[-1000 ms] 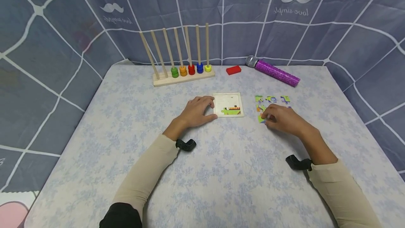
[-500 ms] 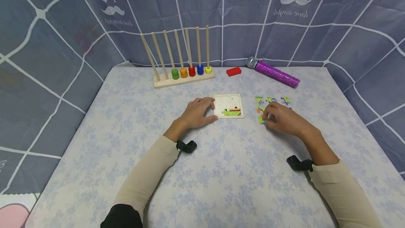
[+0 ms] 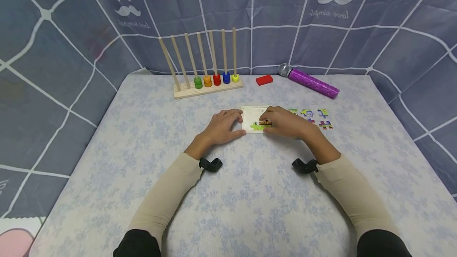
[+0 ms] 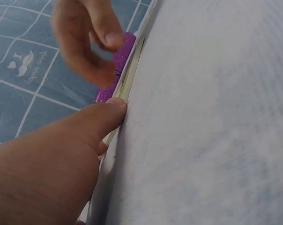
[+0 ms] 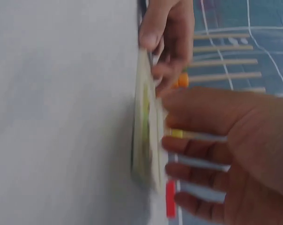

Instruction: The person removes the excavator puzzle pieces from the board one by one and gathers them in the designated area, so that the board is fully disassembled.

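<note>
A small pale wooden puzzle tray (image 3: pixel 250 119) lies mid-table with a train picture on green pieces in its lower right. My left hand (image 3: pixel 223 126) steadies the tray's left side; in the left wrist view its thumb (image 4: pixel 104 117) presses the near edge. Over the tray's right part is my right hand (image 3: pixel 283 123), thumb and fingers curled as round a small puzzle piece, which is mostly hidden by the fingers. The right wrist view is blurred and shows the right hand (image 5: pixel 212 140) close to the tray's edge (image 5: pixel 142 93). Several loose puzzle pieces (image 3: pixel 323 112) lie right of the tray, partly covered by the right hand.
A wooden peg stand (image 3: pixel 208 88) with coloured rings stands at the back. Behind the tray lie a red block (image 3: pixel 264 79) and a purple glittery microphone (image 3: pixel 314 83). A grey-blue checked curtain (image 3: pixel 271 7) hangs behind and beside the table.
My right hand has moved left from the loose pieces to the tray, uncovering a piece at the right of the group. The left hand has stayed at the tray's left edge.
</note>
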Available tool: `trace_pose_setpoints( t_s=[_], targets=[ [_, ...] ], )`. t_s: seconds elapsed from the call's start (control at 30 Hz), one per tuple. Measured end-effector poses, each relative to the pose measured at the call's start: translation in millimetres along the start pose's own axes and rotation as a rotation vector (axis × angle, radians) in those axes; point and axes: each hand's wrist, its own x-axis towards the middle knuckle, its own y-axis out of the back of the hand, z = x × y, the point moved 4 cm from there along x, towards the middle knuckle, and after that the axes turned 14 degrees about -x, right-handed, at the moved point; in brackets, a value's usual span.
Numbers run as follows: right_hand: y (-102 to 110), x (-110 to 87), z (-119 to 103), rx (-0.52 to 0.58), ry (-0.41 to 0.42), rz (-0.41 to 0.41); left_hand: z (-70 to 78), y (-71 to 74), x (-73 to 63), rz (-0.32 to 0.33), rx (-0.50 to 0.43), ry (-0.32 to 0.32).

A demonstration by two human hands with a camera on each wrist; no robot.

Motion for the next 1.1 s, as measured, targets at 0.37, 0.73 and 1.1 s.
trace_pose_setpoints(
  t_s=[0.37, 0.73, 1.1],
  targets=[
    [-2.0, 29.1, -12.3, -0.090, -0.118, -0.113, 0.5, 0.6, -0.6, 0.009, -0.006, 0.000],
    [-6.5, 28.3, -9.4, 0.030, -0.120, -0.124, -0.9, -1.0, -0.1, -0.005, -0.003, 0.009],
    [-5.4, 26.9, -11.3, 0.005, -0.074, -0.058, -0.6, -0.7, 0.4, -0.006, 0.008, 0.011]
  ],
)
